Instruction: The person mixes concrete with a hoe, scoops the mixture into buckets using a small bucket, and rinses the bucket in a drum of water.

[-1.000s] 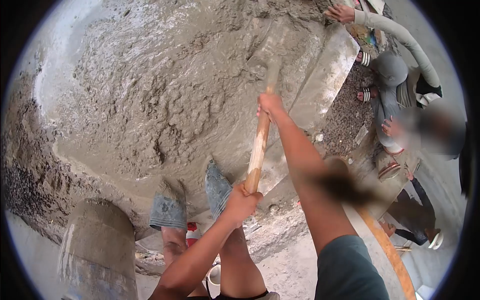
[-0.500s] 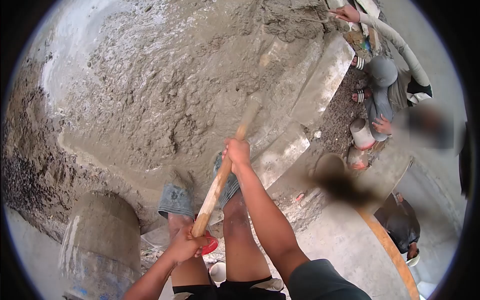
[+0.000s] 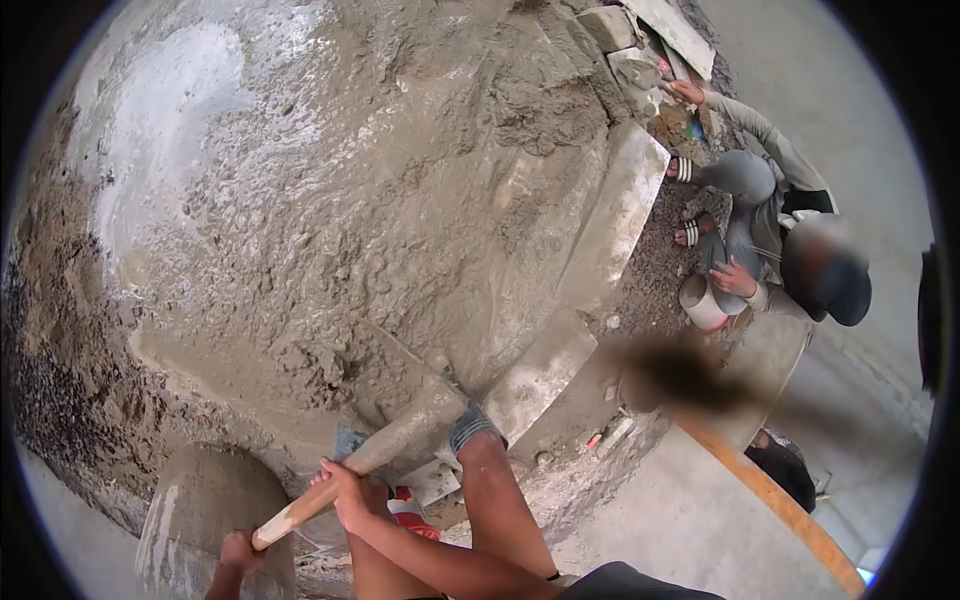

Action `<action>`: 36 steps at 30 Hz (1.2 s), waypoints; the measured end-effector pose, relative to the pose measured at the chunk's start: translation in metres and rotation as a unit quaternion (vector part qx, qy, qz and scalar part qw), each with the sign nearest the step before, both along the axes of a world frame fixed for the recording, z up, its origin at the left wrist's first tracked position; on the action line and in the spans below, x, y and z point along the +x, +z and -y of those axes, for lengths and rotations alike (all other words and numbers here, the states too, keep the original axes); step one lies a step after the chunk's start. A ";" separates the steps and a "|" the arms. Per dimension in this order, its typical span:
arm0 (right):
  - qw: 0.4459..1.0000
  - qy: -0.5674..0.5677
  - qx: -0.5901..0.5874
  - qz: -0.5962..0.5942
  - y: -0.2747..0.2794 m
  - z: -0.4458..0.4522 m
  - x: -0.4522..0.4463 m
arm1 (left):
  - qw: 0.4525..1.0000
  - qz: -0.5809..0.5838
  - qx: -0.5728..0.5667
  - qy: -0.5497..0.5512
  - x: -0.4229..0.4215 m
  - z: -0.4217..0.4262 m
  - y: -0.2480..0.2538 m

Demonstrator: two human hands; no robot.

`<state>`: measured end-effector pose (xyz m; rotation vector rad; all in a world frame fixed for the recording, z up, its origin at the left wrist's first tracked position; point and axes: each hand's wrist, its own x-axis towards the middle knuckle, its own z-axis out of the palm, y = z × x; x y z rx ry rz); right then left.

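Note:
A long wooden-handled hoe (image 3: 385, 445) slants up to the right across the front of my legs. My left hand (image 3: 240, 552) is wrapped round its bare lower end, and my right hand (image 3: 345, 497) grips it further up. Wet mortar coats the upper shaft. The hoe's head lies in the grey wet concrete (image 3: 400, 230) by my feet, and only a thin edge of it shows. My feet stand in the mix, with rolled grey fabric around the ankles.
Flat boards (image 3: 615, 220) edge the mix on the right. Beyond them a crouching co-worker (image 3: 750, 220) holds a trowel (image 3: 635, 70) at the mix's edge, beside a bucket (image 3: 703, 302). A mortar-stained drum (image 3: 210, 520) stands lower left. Another person (image 3: 782, 470) is at lower right.
Both hands have swung down and left with the hoe, its handle now lying flatter. The hoe's head has come back toward my feet. The co-worker's trowel hand has shifted in view.

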<state>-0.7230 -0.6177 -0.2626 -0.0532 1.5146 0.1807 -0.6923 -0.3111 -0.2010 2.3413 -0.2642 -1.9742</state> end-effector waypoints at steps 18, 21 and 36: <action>0.871 0.235 -0.426 0.068 -0.270 0.679 0.299 | 0.911 0.242 -0.272 0.196 0.184 0.725 -0.249; 0.861 0.291 -0.418 -0.025 -0.298 0.631 0.263 | 0.926 0.171 -0.253 0.224 0.142 0.677 -0.248; 0.952 0.232 -0.157 -0.121 -0.201 0.271 0.054 | 0.982 0.085 -0.050 0.160 0.028 0.373 -0.039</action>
